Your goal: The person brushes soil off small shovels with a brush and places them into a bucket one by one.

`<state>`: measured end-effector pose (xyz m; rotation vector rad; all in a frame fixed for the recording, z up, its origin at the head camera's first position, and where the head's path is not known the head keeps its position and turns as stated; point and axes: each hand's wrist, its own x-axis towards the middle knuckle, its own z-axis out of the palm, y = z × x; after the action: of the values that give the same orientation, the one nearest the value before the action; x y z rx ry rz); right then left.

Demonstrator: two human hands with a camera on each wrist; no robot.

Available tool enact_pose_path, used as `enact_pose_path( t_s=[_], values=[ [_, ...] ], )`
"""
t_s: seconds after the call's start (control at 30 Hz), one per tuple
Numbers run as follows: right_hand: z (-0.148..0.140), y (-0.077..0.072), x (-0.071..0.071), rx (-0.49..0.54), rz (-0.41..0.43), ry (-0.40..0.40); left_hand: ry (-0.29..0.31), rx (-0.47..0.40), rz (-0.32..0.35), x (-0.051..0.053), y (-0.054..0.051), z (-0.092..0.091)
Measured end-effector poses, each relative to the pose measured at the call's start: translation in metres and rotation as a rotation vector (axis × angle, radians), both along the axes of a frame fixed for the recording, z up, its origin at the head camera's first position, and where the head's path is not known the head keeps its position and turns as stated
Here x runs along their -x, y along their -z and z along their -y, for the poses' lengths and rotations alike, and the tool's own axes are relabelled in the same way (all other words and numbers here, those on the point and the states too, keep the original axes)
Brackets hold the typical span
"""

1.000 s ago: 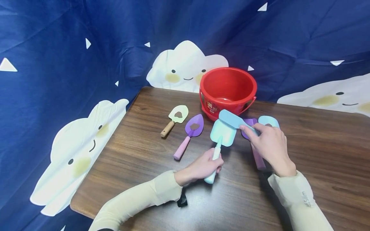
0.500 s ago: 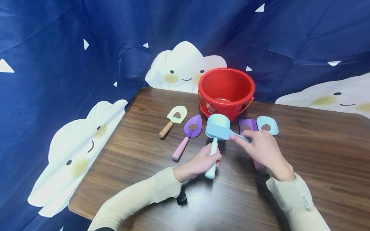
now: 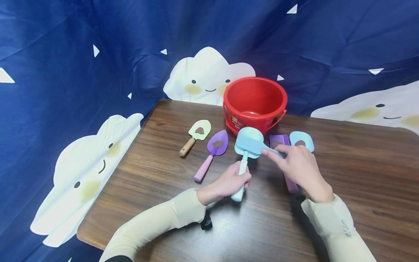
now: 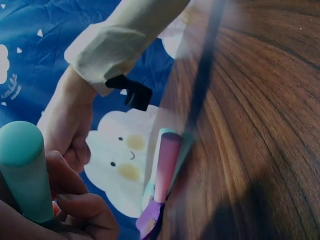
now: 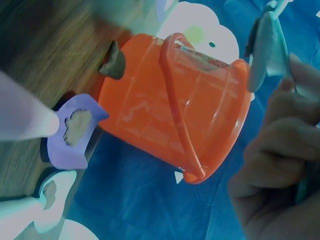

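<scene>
My left hand grips the pale mint handle of a light blue toy shovel, its blade raised just in front of the red bucket. My right hand pinches a second blue toy shovel by its handle. That shovel's blade lies across the left one, largely covering it in the head view. In the right wrist view, a brown strip shows along the raised blue shovel. A dark brown lump appears beside the bucket there; the shovels hide it in the head view.
A green trowel with wooden handle and a purple trowel lie left on the wooden table. Right of the bucket lie a purple scoop and a light blue shovel. All bear brown patches. A blue cloth hangs behind.
My right hand has drawn its shovel left and downward from the upper right of the left shovel's blade until it covers that blade. The left shovel has shifted slightly. Both hands keep their hold.
</scene>
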<state>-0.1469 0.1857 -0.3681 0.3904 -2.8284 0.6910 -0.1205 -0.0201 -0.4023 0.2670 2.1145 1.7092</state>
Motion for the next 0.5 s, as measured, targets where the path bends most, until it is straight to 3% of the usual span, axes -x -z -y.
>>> enact_pose_path(
  t_s=[0.13,0.33,0.5],
  values=[
    [-0.0014,-0.0015,0.0027,-0.01,-0.016,0.054,0.002,0.013,-0.009,-0.0026,-0.0015,-0.0002],
    [-0.0056,0.0021,0.0072,0.001,-0.129,0.102,0.02,0.034,-0.006,-0.0055,-0.0035,0.0],
    [-0.0051,0.0051,0.0071,0.024,-0.161,0.097,0.039,0.046,-0.005,-0.0066,-0.0013,0.0007]
  ],
)
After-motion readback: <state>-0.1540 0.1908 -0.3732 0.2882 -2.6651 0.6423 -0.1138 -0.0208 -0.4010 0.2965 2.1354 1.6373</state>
